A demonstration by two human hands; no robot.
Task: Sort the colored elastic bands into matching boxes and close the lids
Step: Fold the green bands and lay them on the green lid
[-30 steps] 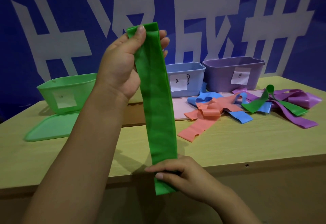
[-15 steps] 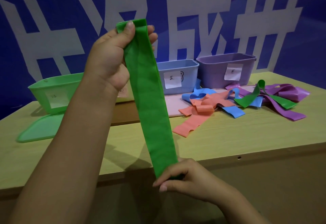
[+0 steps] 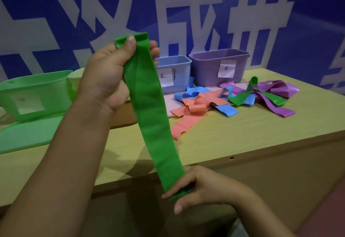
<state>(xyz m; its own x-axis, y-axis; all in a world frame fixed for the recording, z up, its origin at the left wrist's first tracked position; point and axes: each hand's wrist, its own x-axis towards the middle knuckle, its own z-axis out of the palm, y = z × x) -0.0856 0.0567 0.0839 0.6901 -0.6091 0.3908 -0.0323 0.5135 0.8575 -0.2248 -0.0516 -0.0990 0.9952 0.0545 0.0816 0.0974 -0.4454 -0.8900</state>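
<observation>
Lid point(image 3: 28, 139): lying flat on the table point(image 3: 242, 139) in front of the green box, so the box is standing ready to receive
Green box point(image 3: 37, 91): sitting open at far left, the matching target
Left hand point(image 3: 110, 80): gripping the top end of the green band point(image 3: 151, 110), thumb pressing it against curled fingers
Right hand point(image 3: 201, 186): pinching the bottom end, keeping the band taut over the table's near edge
Advice: folding the strip first, then carrying it left, is looking safest; a slack end may be catching the rim
Pile point(image 3: 233, 96): waiting in front of the blue box point(image 3: 175, 72) and purple box point(image 3: 218, 65), well apart from both hands
</observation>
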